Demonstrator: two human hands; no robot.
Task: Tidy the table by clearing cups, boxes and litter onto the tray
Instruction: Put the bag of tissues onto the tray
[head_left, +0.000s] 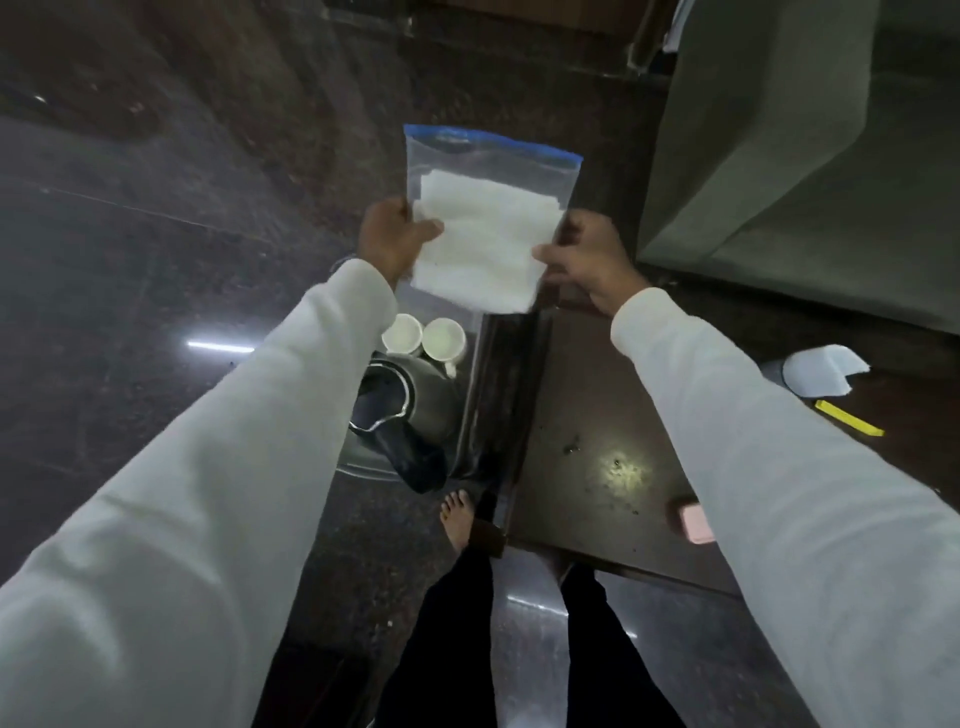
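Observation:
I hold a clear zip bag (493, 156) with a blue seal strip up in front of me, white folded tissues (480, 244) inside it. My left hand (392, 241) grips its left edge and my right hand (584, 265) pinches its right edge. Below the bag, a steel tray (358, 467) rests on the floor with two white cups (423, 338) and a steel kettle (400, 410) on it. The dark wooden table (597, 415) stands to the right, with crumbs on it.
On the table lie a white torn paper piece (826, 369), a yellow strip (847, 418) and a pink object (696, 522) partly hidden by my right sleeve. A grey sofa (810, 156) stands at the far right. My bare foot (457, 519) is on the dark stone floor.

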